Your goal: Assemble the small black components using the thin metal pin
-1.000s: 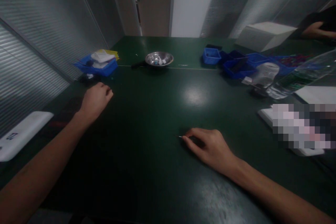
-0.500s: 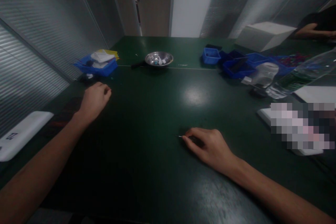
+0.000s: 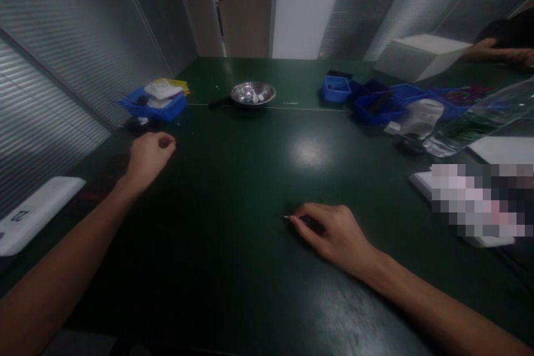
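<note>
My right hand (image 3: 334,233) rests low over the table, thumb and forefinger pinched together. From the pinch a thin metal piece (image 3: 286,217) with a shiny tip points left; its kind is too small to tell. Farther out on the left, my left hand (image 3: 150,157) is closed, thumb against the fingers. Whatever sits in that pinch, if anything, is too small to make out. Just beyond the left hand stands a blue tray (image 3: 173,109) with a white packet (image 3: 162,89) and something yellow in it.
On the green table (image 3: 233,178) stand a steel bowl (image 3: 270,101), several blue bins (image 3: 336,92), a tilted clear bottle (image 3: 467,125) and a white box (image 3: 421,58). A white device (image 3: 39,214) lies at left. Another person's arm (image 3: 492,53) shows at far right.
My left hand's thumb and fingers have shifted slightly, with the gap behind the pinch now showing. My right hand has stayed in place. The other person's hand at far right has moved a little.
</note>
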A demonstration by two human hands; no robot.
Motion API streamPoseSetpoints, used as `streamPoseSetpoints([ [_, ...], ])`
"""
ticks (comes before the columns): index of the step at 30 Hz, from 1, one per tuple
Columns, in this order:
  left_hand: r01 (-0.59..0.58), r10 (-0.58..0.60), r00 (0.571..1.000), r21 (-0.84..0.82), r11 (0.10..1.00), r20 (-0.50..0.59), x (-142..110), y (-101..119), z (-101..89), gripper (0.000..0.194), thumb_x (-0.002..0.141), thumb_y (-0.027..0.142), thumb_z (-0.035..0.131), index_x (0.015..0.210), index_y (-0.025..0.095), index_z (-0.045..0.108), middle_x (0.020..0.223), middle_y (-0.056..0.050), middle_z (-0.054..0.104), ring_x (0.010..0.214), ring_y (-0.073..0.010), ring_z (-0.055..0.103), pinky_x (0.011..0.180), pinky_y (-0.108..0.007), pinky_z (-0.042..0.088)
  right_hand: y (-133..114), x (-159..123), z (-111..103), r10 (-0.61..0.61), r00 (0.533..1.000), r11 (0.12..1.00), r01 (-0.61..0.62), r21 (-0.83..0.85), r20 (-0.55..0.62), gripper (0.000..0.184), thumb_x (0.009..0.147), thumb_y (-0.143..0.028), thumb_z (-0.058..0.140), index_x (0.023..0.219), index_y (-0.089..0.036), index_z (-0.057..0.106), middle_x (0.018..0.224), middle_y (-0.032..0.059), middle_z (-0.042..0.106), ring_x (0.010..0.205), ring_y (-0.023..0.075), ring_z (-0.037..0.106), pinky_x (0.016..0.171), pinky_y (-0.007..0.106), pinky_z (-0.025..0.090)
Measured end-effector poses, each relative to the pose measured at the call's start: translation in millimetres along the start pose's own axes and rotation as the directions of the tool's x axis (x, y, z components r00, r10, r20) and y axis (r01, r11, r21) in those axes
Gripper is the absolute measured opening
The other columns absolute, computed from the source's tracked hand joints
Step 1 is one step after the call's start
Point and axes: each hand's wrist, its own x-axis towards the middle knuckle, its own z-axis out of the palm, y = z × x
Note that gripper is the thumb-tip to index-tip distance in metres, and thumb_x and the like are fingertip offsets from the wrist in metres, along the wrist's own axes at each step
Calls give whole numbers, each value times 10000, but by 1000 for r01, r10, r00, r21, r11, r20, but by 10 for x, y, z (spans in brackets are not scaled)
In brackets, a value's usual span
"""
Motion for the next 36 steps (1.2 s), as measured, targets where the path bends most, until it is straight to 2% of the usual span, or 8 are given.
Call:
streamPoseSetpoints([
  [6, 88, -93, 993, -69, 994, -66, -2, -11, 54, 280, 898, 339, 631, 1074, 132, 697, 1050, -118, 740, 938, -246, 690, 870, -352, 523, -2, -3, -3, -2, 1000, 1000, 2, -7, -1, 294, 1054, -396, 512, 968, -207, 719, 806, 26, 710, 635, 137, 625, 599, 247, 449],
  [14, 126, -138, 986, -135, 983, -88, -20, 11, 35, 268, 887, 341, 646, 1051, 148, 732, 1055, -103, 754, 960, -245, 703, 920, -362, 526, 4, 4, -7, 6, 1000, 1000, -6, -12, 2, 302, 1052, -404, 507, 965, -208, 721, 797, 21, 706, 621, 133, 619, 588, 248, 451],
  [20, 185, -202, 977, -188, 965, -73, 0, -29, 67, 325, 873, 392, 661, 1079, 154, 745, 1063, -92, 757, 930, -226, 700, 895, -334, 523, 1, 9, -6, 3, 1000, 1000, -3, -2, 5, 297, 1053, -395, 506, 965, -205, 717, 800, 20, 702, 623, 131, 619, 594, 249, 448],
  [29, 116, -129, 988, -137, 984, -90, -4, -43, 55, 268, 880, 351, 649, 1032, 168, 773, 1047, -80, 764, 913, -230, 700, 905, -341, 523, -1, 3, -3, 7, 1000, 1000, -7, -26, 1, 301, 1049, -397, 505, 960, -206, 720, 797, 26, 706, 633, 136, 626, 599, 249, 454],
  [36, 130, -145, 987, -193, 972, -67, 13, -115, 83, 284, 865, 354, 679, 1049, 156, 766, 1026, -79, 770, 920, -221, 713, 912, -334, 538, 12, 1, 8, 13, 1000, 1000, -13, -26, 7, 289, 1051, -400, 509, 975, -217, 718, 810, 21, 712, 638, 140, 633, 608, 250, 461],
])
